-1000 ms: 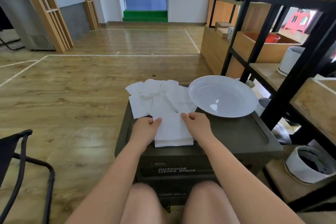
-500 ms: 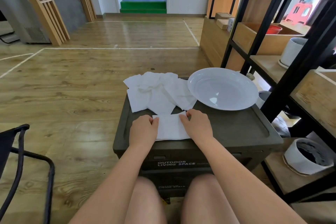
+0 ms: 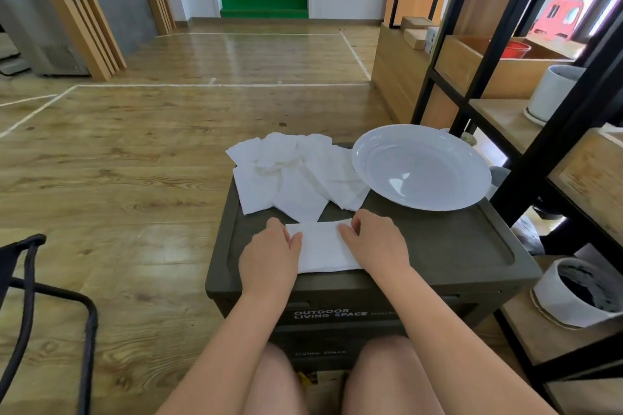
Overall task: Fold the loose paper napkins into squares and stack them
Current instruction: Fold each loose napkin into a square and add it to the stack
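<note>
The napkin (image 3: 322, 248) now lies folded smaller, left hand (image 3: 269, 251) and right hand (image 3: 376, 244) pressing it flat, fingers spread

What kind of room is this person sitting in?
Probably a studio or workshop space, not a home: white lines taped on the wooden floor, open shelving with pots, and a storage box used as a table.

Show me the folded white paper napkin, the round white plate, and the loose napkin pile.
Folded white paper napkin (image 3: 323, 248), head view, its centre.
Round white plate (image 3: 421, 199), head view, near rim.
Loose napkin pile (image 3: 296, 175), head view, middle.
</note>
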